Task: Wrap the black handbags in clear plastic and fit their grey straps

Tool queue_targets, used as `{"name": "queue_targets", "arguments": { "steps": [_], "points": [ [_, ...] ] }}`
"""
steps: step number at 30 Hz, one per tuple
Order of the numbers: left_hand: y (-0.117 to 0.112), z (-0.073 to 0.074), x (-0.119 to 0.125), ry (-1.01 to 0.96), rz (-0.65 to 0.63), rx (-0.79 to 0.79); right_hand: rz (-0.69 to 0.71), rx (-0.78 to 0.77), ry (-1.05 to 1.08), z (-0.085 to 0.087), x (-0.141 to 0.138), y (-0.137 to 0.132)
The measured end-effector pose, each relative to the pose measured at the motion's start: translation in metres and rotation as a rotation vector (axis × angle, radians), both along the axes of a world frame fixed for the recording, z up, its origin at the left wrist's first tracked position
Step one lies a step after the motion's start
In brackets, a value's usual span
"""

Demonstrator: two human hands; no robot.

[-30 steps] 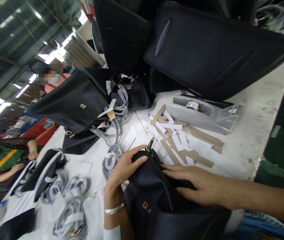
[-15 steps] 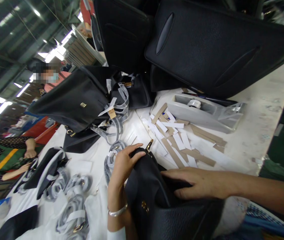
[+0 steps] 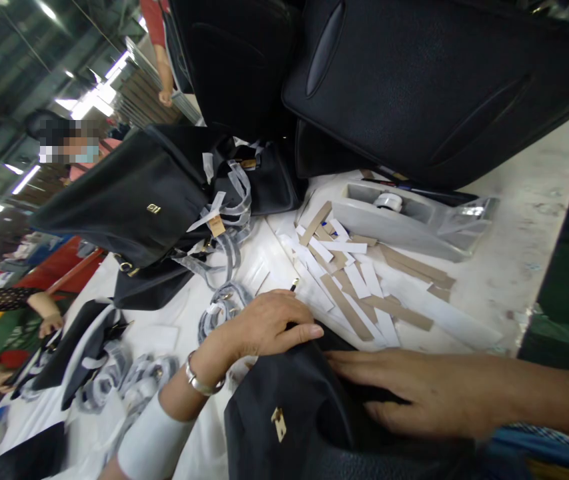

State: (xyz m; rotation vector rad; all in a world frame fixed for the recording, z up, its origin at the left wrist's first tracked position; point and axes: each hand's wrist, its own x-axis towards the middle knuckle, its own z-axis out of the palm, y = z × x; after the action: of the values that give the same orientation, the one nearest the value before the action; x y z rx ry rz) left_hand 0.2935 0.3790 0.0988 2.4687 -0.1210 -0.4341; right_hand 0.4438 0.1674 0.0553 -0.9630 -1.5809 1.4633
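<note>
Black leathery handbag (image 3: 299,400) lies beneath your left hand (image 3: 267,325), clasping its far end, and thumb-spread right hand (image 3: 414,387).

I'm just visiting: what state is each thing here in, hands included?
Left hand: curled over the near bag's top
Right hand: laid against that bag, thumb apart from fingers
Near black bag: sagging, creased
Brown and white strips: loose, scattered, overlapping
Grey dispenser: holding a white roll
Wrapped strap: coiled
Silver bracelet: worn on the left wrist
</note>
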Motion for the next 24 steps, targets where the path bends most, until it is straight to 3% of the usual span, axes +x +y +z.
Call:
{"name": "queue_targets", "arguments": {
  "steps": [6,11,14,17,19,21,24],
  "points": [
    [0.001,-0.044,-0.02,-0.134,0.108,0.067,-0.027,-0.102,-0.05,-0.01,-0.002,-0.008],
    [0.003,-0.065,-0.024,-0.265,0.182,0.038,-0.222,-0.324,-0.122,-0.015,0.0,-0.047],
    [0.008,-0.075,-0.026,-0.322,0.31,-0.024,-0.315,-0.219,-0.15,-0.018,-0.001,-0.07],
    [0.007,-0.092,-0.026,-0.339,0.538,0.177,-0.43,0.026,-0.228,-0.023,-0.004,-0.079],
    [0.003,-0.102,-0.023,-0.348,0.623,0.328,-0.492,0.174,-0.293,-0.025,-0.005,-0.081],
    [-0.001,-0.108,-0.018,-0.358,0.628,0.402,-0.545,0.247,-0.382,-0.022,-0.003,-0.082],
    [-0.005,-0.106,-0.01,-0.336,0.552,0.524,-0.595,0.233,-0.513,-0.01,-0.002,-0.079]
  ]
}}
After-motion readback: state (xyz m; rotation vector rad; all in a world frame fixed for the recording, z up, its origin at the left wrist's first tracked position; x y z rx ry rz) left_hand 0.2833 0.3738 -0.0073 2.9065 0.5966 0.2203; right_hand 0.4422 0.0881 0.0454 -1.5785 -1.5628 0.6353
